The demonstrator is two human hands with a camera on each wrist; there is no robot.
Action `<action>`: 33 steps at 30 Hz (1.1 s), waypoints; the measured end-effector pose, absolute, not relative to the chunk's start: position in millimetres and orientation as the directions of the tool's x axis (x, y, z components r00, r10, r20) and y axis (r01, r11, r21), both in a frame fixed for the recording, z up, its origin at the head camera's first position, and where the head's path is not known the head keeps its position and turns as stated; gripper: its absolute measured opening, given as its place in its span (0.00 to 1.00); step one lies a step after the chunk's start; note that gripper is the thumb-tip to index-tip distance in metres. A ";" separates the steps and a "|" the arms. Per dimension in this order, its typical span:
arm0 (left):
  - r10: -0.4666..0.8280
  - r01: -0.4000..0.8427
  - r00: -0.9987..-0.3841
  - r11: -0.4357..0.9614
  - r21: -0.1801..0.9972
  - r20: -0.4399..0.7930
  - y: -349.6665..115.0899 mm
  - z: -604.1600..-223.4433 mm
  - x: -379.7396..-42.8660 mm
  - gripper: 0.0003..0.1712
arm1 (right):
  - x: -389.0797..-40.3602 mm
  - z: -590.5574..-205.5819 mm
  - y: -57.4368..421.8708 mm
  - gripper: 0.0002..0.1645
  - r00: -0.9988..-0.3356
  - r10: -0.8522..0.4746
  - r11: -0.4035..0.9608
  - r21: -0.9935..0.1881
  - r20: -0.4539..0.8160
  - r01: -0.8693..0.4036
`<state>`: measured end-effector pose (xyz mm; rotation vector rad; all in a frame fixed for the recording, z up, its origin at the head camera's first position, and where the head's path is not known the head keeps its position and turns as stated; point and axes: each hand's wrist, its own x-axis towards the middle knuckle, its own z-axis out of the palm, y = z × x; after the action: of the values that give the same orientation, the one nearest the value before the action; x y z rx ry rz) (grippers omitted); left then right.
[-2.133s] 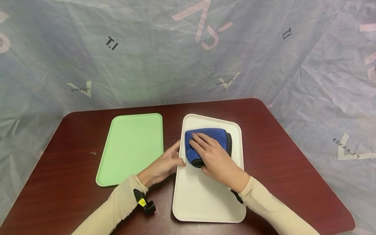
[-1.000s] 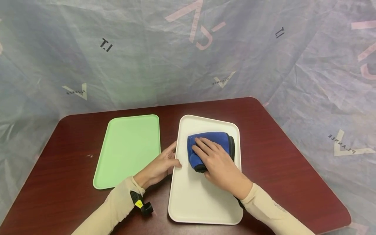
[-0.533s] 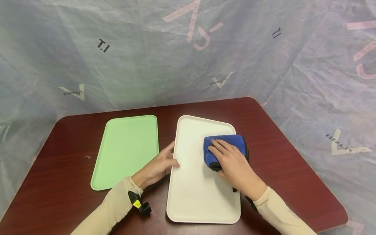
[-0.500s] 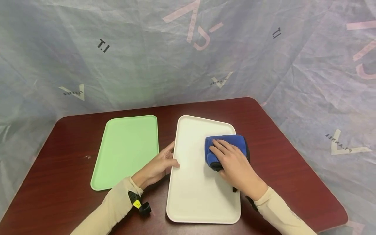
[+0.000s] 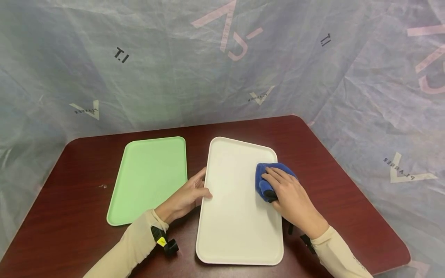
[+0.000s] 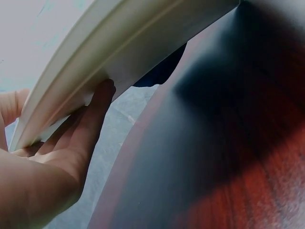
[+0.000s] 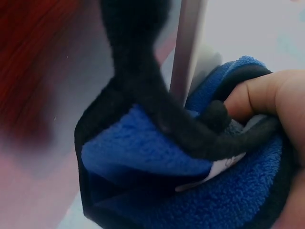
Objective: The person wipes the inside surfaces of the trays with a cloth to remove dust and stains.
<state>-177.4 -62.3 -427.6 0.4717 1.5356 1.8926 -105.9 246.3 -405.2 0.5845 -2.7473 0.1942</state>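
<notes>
My left hand (image 5: 185, 197) holds a white tray (image 5: 236, 224) by its left rim, thumb on top and fingers underneath. In the left wrist view the tray (image 6: 138, 36) is raised off the table, and the fingers of my left hand (image 6: 52, 167) support its underside. A blue towel (image 5: 261, 183) with black edging lies bunched over the tray's right rim, and my right hand (image 5: 293, 197) grips it. Seen from the right wrist, the towel (image 7: 224, 195) laps round the rim, with a white label among its folds; my right hand (image 7: 281, 105) is only partly visible.
A light green tray (image 5: 149, 177) lies on the dark red wooden table (image 5: 337, 208), left of the white one. Grey sheeting (image 5: 194, 65) with printed letters hangs behind and beside the table. A black strap with a yellow tag (image 5: 161, 241) is on my left wrist.
My right hand has moved the towel rightward from the middle of the white tray to its right rim, where it now hangs over the edge. My left hand keeps its hold.
</notes>
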 end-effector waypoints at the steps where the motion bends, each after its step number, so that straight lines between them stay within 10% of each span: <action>1: 0.678 -0.251 -0.726 -0.104 0.962 -0.116 -62.3 -427.7 -177.4 0.52 | -105.7 -405.4 246.0 0.39 -0.864 -0.371 0.907 -0.067 0.340 -0.416; 33: 0.697 -0.266 -0.713 -0.161 0.950 -0.081 -59.6 -426.4 -174.1 0.54 | -104.8 -392.7 212.3 0.40 -0.827 -0.433 0.866 -0.088 0.359 -0.492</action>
<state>-174.1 -59.6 -426.4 0.5049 1.4655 1.9315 -104.8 212.3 -392.7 0.6917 -2.7101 0.2515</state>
